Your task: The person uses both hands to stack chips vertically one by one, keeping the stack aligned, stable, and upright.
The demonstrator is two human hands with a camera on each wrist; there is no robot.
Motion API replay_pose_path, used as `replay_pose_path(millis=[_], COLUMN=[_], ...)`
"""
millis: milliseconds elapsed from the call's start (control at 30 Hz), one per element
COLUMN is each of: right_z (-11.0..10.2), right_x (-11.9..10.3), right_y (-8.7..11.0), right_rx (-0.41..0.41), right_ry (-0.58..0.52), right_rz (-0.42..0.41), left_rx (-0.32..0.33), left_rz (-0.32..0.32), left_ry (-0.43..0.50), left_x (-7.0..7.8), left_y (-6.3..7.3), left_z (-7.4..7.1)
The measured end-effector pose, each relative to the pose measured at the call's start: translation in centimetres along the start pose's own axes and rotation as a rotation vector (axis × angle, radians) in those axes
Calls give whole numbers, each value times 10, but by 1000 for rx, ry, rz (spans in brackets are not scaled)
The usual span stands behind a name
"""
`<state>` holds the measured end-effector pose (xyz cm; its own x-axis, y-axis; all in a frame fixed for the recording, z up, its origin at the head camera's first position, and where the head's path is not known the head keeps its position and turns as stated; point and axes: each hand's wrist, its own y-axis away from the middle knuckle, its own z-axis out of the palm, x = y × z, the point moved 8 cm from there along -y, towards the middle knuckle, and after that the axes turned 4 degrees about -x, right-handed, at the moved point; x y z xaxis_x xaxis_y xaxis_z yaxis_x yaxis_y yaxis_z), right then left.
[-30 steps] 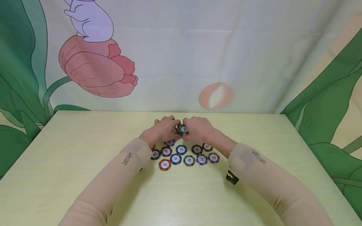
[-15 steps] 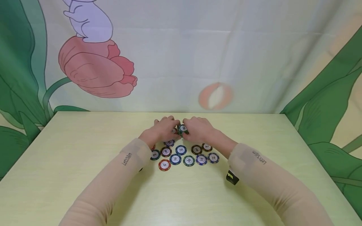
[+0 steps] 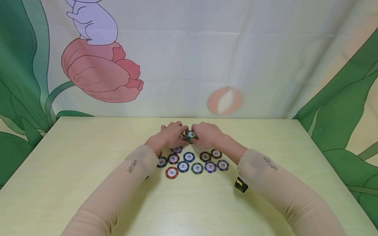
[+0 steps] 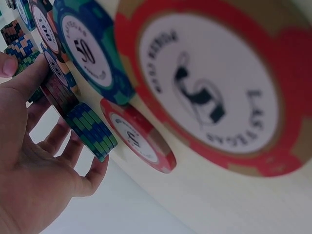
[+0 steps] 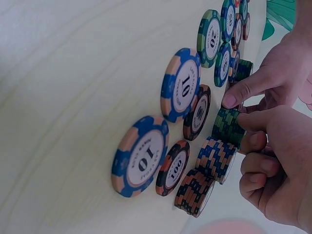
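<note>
A stack of green poker chips [image 3: 191, 135] stands upright between my two hands. My right hand [image 3: 207, 135] pinches its side with thumb and forefinger, the other fingers curled under, as the right wrist view shows. My left hand [image 3: 171, 134] reaches round the neighbouring stacks; its thumb lies at the front of a stack of red poker chips [image 4: 59, 95], and its other fingers curl behind. Beside that is a stack of blue-and-green chips [image 4: 90, 129], close to the little finger. From the head view, most of these stacks are hidden by the hands.
Loose chips lie flat in front of the stacks, among them a red 5 chip [image 3: 172, 172], a green 20 chip [image 3: 197, 168] and a blue 10 chip [image 3: 222, 165]. Right of the green stack stand blue-and-tan chips [image 5: 216, 157] and brown-and-black chips [image 5: 194, 192]. A printed curtain [image 3: 177, 65] hangs behind the table [image 3: 189, 209].
The right hand has shifted very slightly at the green stack, whose top shows a little more. The left hand and the loose chips stay in place.
</note>
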<state>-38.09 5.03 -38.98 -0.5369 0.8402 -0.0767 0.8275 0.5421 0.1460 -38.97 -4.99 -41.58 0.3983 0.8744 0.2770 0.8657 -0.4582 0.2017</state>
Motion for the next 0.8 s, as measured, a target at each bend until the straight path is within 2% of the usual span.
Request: replay_pose_path(millis=[200,433,633,800], right_z=[0,-6,1,7], right_x=[3,8,4,-8], right_y=[4,22,44,59], right_rx=[2,63,-9,-72], right_ry=[-5,-20,-26,-19], right_rz=[9,11,-48,-121], left_rx=[-3,-1,-13,-18], left_rz=[5,1,-7,-8], left_ry=[1,-4,11,8], left_x=[3,2,2,2], left_y=[-1,-2,-1,1], left_z=[0,-2,-2,-2])
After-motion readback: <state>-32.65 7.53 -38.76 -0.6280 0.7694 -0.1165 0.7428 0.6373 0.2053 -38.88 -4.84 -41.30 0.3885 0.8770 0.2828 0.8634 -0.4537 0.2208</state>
